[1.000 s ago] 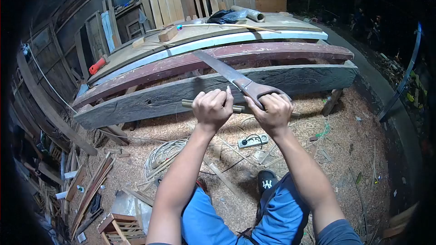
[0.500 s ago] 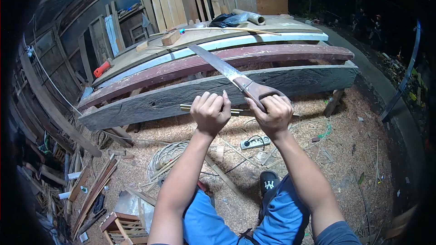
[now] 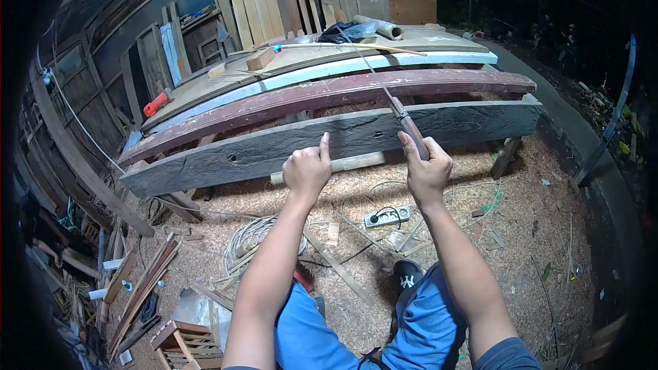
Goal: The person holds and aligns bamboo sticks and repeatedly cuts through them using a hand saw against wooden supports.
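My left hand (image 3: 306, 168) is closed, thumb raised, around a pale wooden strip (image 3: 358, 162) that shows on both sides of the fist. My right hand (image 3: 429, 168) grips the brown handle of a hand saw (image 3: 406, 120), thumb along the handle. The saw's thin blade appears nearly edge-on and points away and up to the left, over the boards. Beyond both hands lies a long grey rough board (image 3: 267, 149), with a dark red board (image 3: 274, 105) behind it.
A wooden worktop (image 3: 312, 62) behind the boards holds a wood block (image 3: 260, 59), a roll (image 3: 388, 30) and black plastic. A red tool (image 3: 155, 105) lies at its left. Below are a power strip (image 3: 387, 216), coiled cable (image 3: 248, 240), wood scraps and shavings.
The saw has turned from showing its broad blade face, slanted left, to nearly edge-on and more upright. The strip in my left hand has changed its tilt, its right end now higher.
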Available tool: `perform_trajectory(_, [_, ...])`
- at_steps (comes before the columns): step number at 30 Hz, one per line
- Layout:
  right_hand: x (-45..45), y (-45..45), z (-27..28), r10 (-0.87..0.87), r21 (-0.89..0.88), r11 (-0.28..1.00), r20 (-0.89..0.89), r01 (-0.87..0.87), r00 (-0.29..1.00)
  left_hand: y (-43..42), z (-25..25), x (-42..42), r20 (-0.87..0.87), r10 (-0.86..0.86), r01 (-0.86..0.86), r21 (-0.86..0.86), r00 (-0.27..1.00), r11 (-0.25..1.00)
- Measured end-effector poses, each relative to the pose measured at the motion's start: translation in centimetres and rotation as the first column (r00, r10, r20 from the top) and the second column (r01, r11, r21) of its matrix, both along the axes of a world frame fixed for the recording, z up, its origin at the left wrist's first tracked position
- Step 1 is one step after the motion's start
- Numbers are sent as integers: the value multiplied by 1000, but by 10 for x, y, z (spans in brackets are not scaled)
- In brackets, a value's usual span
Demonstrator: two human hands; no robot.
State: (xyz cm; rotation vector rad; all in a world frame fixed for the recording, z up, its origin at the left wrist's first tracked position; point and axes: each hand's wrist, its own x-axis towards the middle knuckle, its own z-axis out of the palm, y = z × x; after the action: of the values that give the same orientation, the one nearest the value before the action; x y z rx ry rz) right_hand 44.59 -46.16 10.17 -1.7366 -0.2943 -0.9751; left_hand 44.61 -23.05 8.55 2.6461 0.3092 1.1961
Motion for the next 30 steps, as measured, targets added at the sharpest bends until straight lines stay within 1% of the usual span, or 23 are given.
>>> perform_trajectory(1, [3,-1,-3,-1,0,1000,0,1,1000,3,-3,2,0,-1,1,0,1000,1000])
perform_trajectory(3, [13,-3,-9,-27,26,999,-56,29,998,7,-5,5,-51,26,-29,-66,998,997])
perform_trajectory(5, [16,-8,-9,-35,30,999,-34,36,999,8,-5,6,-69,33,-40,-93,997,995])
perform_trajectory(7, [25,-12,-14,-55,38,998,-69,58,996,9,-3,6,-87,42,-52,-120,995,991])
perform_trajectory(8, [29,-14,-17,-58,54,996,-119,65,991,9,-1,6,-110,44,-61,-156,993,986])
perform_trajectory(9, [32,-15,-20,-57,54,996,-118,64,991,8,0,7,-133,44,-70,-191,990,979])
perform_trajectory(11, [39,-17,-28,-62,83,993,-216,81,975,8,-1,9,-153,38,-69,-203,988,977])
perform_trajectory(12, [45,-18,-31,-23,134,990,-163,45,986,7,-2,10,-172,31,-69,-216,985,974])
perform_trajectory(13, [49,-20,-35,-23,134,990,-164,45,986,7,-3,10,-172,31,-69,-216,985,974])
perform_trajectory(15, [53,-22,-39,38,186,983,-249,9,968,4,-3,10,-165,28,-61,-202,986,977])
perform_trajectory(16, [54,-22,-39,39,186,982,-249,8,968,3,-2,9,-165,29,-62,-202,986,977])
perform_trajectory(18, [56,-23,-39,140,271,962,-351,-43,926,-1,-1,8,-191,-8,-35,-221,981,975])
perform_trajectory(19, [58,-23,-42,139,271,962,-352,-41,926,-2,-1,8,-193,-10,-34,-221,981,975])
perform_trajectory(21, [62,-24,-47,347,463,873,-370,-153,862,-3,-3,9,-190,-20,-22,-218,982,976])
perform_trajectory(22, [63,-25,-47,347,464,873,-371,-152,861,-2,-5,10,-192,-20,-23,-217,981,976])
perform_trajectory(24, [63,-26,-45,250,373,921,-344,-113,905,0,-8,12,-181,-113,72,-221,977,973])
perform_trajectory(25, [64,-27,-44,252,374,921,-345,-114,904,-1,-8,11,-182,-112,70,-220,977,973])
perform_trajectory(27, [65,-31,-43,259,400,908,-310,-122,915,-4,-10,10,-159,-208,176,-195,965,965])
perform_trajectory(28, [67,-33,-45,250,393,912,-303,-118,919,-4,-10,10,-160,-207,174,-195,965,965])
perform_trajectory(30, [70,-34,-48,250,398,909,-291,-121,923,-4,-11,10,-135,-279,256,-164,951,953])
